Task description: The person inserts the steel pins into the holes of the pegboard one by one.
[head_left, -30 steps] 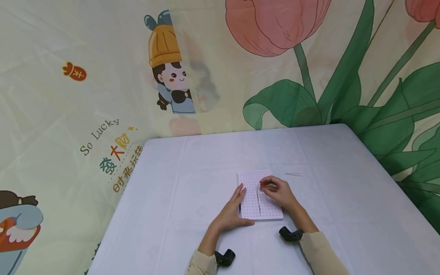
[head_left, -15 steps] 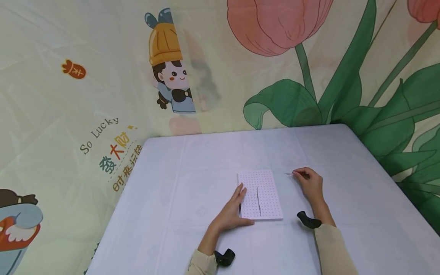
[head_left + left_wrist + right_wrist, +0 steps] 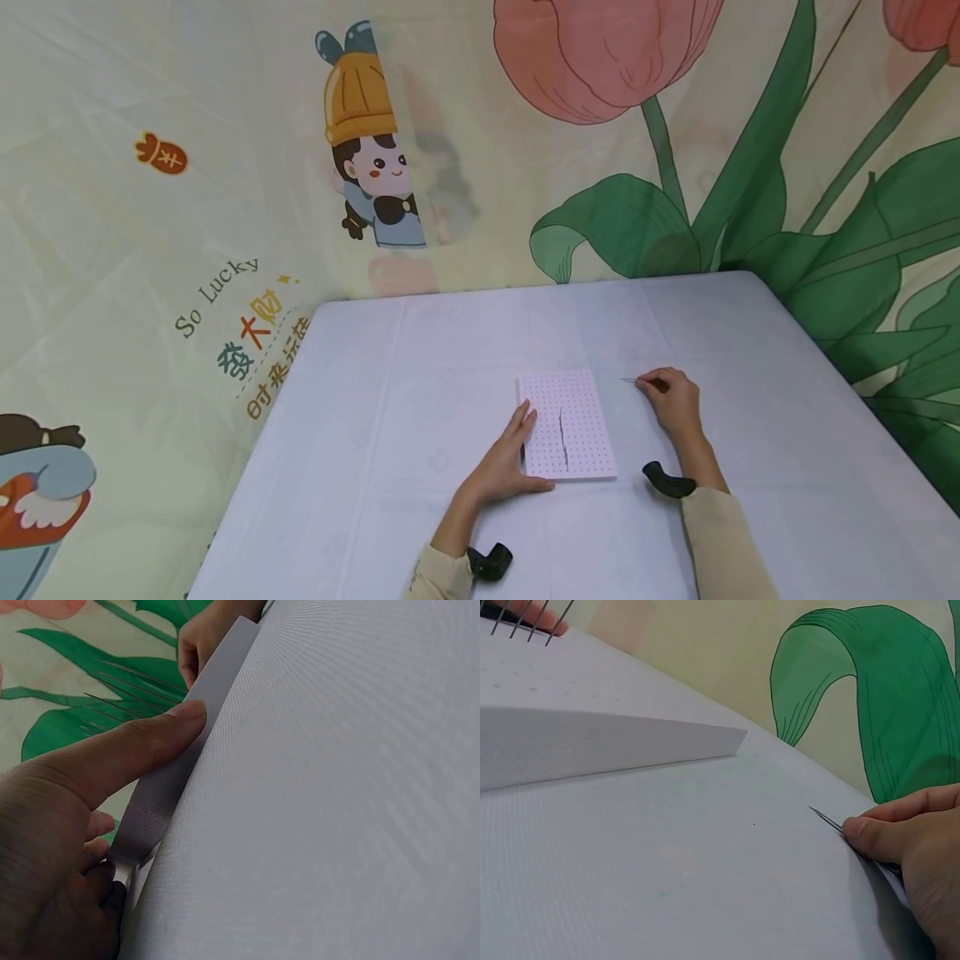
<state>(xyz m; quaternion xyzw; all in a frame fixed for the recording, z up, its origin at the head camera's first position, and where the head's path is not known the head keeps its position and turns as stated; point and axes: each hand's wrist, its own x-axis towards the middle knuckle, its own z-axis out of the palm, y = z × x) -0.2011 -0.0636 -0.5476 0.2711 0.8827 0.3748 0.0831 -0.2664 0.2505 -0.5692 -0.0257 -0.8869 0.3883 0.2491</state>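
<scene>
A white board with a grid of small holes [image 3: 592, 433] lies on the table in the head view. Several thin metal needles [image 3: 124, 697] stand upright in it, making a dark line down its middle from above. My left hand [image 3: 504, 468] holds the board's near left corner, thumb on the front edge and fingers along the left side. To the right of the board, my right hand [image 3: 675, 402] pinches a thin metal needle [image 3: 826, 817] between thumb and index finger, low over the cloth. Its tip points left; the rest is hidden in the hand.
A white cloth covers the table [image 3: 405, 392]. Behind it hangs a printed backdrop [image 3: 480, 150] with tulips and a cartoon figure. Each wrist wears a black camera mount, one beside the left hand [image 3: 491, 562] and one beside the right.
My right hand has left the needle row on the board and moved right to the loose needles on the cloth, where it now pinches one. The left hand stays put.
</scene>
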